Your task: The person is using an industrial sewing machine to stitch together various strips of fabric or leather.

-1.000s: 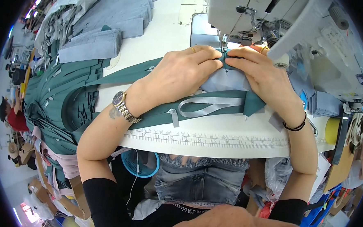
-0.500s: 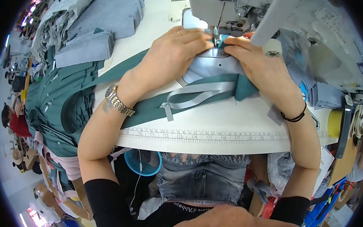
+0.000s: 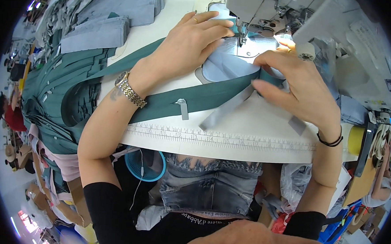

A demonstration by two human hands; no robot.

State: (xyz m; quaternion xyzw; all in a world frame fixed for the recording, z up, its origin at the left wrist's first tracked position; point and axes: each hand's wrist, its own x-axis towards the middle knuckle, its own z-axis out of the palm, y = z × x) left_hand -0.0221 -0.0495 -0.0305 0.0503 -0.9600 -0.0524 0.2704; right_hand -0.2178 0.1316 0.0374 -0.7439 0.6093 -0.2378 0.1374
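Note:
My left hand lies with its fingers stretched out, their tips on teal fabric just left of the sewing machine's presser foot. My right hand is to the right of the needle area, thumb and forefinger apart on either side of a folded part of the dark green fabric strip. The thumb is slightly blurred, beside a light grey ribbon that slants down to the left from the strip. A small grey tab with a metallic-looking piece sits on the strip. Another grey piece lies below my right hand.
A heap of green strips hangs over the table's left side. Stacks of grey cut pieces lie at the back left. A ruler tape runs along the front edge. A thread spool stands near my right hand.
My right hand has moved away from the presser foot, down and right, to the strip. The grey ribbon's loop has opened into a slanting length. My left hand has shifted slightly up, fingers more spread.

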